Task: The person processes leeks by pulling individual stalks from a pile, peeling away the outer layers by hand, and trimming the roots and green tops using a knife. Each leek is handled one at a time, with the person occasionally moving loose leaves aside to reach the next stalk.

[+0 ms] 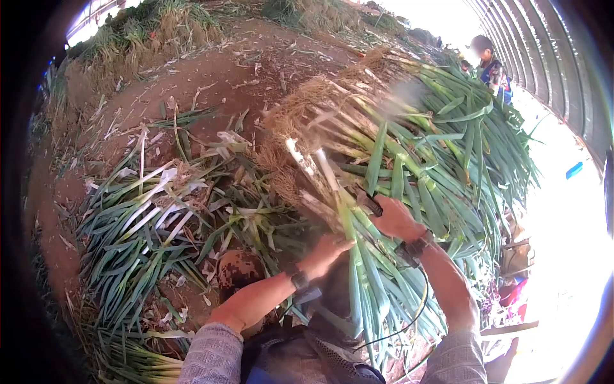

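Note:
My left hand is closed around the lower green part of a green onion, a long one whose pale stem points away from me. Close by on the right, my right hand is closed on a small dark tool, mostly covered by the fingers. Its kind does not show. Beneath and beyond both hands lies a big heap of long green onions, their brown roots toward the left and their leaves toward the right. Each wrist wears a dark strapped device, and a cable runs from the right one.
Cleaned green onions with white stems lie on the left, among peeled leaves and scraps. More bundles stand at the back on brown soil. A person is at the far right, near the ribbed tunnel wall.

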Motion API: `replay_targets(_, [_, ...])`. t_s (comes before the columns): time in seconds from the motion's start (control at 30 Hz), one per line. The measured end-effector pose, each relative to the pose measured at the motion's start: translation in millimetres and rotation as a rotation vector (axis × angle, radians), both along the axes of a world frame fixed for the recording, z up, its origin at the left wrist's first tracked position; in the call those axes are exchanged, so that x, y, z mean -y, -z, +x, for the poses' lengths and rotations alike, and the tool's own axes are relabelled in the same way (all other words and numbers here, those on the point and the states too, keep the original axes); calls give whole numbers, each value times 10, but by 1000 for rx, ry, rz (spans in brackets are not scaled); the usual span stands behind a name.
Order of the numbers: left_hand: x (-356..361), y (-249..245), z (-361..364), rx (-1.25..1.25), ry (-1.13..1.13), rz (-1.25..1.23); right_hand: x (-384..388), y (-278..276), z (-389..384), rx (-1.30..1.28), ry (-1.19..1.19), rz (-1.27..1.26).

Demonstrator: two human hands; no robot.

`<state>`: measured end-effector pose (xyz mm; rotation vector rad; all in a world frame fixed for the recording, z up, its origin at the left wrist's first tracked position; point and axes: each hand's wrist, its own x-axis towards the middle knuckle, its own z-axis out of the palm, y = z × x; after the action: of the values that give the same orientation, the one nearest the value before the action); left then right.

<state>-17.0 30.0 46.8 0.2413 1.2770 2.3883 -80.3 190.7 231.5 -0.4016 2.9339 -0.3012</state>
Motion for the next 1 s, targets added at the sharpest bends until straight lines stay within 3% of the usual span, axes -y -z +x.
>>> replay_targets(0.2, [-41,43,44,116,-42,161,-230,-102,387,-50,-113,-43])
replay_targets(0.27, [-105,339,-25,-367,-178,-35,-387,-127,716,15,-43,-59])
replay_targets(0.3, [-6,-26,34,117,-47,158,-463,-100,920,20,-9,-76])
replay_targets(0.4, [110,-215,75,237,62,307,-611,-63,1591,39,64,-96])
replay_targets(0.47, [106,-296,108,248,44,301,-664,-65,1932,149,160,-82])
replay_targets(0.57, [60,-303,147,235,63,358,-706,-29,2261,116,171,-221])
replay_targets(0.67, [25,-149,133,234,96,359,-663,-105,2299,121,224,-203])
replay_targets(0.83, [88,-117,133,164,-70,82,-666,-65,2272,108,107,-194])
replay_targets(1.0, [33,-134,140,188,-154,116,-735,71,2169,56,92,-232])
